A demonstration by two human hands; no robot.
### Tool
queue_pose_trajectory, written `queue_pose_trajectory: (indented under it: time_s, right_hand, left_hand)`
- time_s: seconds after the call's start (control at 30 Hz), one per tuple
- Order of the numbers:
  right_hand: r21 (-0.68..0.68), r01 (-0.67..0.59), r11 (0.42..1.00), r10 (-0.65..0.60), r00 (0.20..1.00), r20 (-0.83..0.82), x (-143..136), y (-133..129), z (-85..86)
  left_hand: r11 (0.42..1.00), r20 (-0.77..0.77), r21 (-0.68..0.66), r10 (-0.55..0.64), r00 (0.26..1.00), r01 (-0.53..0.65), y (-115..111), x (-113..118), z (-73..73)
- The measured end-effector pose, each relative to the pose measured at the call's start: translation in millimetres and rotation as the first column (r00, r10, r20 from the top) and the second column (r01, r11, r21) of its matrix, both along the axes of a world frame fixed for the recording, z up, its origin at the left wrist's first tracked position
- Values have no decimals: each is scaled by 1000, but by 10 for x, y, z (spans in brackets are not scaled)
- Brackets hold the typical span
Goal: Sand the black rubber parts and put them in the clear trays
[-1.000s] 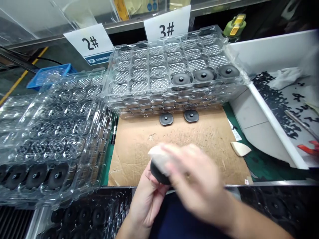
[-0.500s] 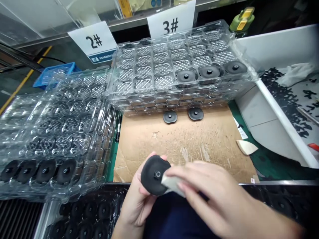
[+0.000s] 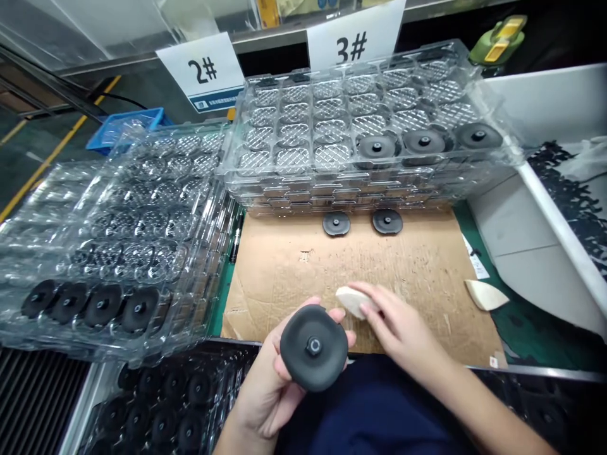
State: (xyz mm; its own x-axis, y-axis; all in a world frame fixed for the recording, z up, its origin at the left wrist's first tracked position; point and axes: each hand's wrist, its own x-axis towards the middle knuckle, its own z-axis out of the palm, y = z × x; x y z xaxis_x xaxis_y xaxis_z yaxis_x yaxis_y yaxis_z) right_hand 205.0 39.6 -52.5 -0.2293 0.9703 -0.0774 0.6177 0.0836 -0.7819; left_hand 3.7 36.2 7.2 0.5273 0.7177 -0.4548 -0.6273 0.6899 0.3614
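**Black disc in left hand, white pad in right**

The left hand [image 3: 275, 385] holds one round black disc [image 3: 313, 347] by its edge, fingers closed around it, hub facing up, over the near edge of the cardboard sheet [image 3: 351, 265]. The right hand [image 3: 398, 322] pinches a small white pad [image 3: 351, 299] between thumb & fingers, just right of the disc and not touching it.

Step, as I judge it: the disc is checked or wiped, with the pad lifted off the face. The next move probably needs the pad brought back on the face, or the disc put in a free pocket; the left grip must stay firm on the rim.

Counts, relative to the cardboard sheet:
- 2 loose discs [image 3: 336, 223] at its far edge.
- Clear tray stack [image 3: 303, 126] behind it: 3 discs [image 3: 424, 141] in the front row, right side; other pockets look empty.
- Tray stack at left [image 3: 118, 208]: 4 discs [image 3: 102, 304] in the near row.
- 1 more white pad [image 3: 484, 294] right of it, on the bench.
- More discs below the near edge; no. cannot be told.
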Motion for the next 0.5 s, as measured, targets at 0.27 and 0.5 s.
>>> queue_pose_trajectory:
  time_s: [0.27,0.5]
  right_hand:
    - [61,160,985,-152,982,-111,-27,-92,372]
    - [418,-213,883,255,966,-47,-370,-10,1022]
  left_hand:
    - [998,-107,7,61,992,-61,7,98,-43]
    - [983,-244,83,180,953,-164,-16,164,-46]
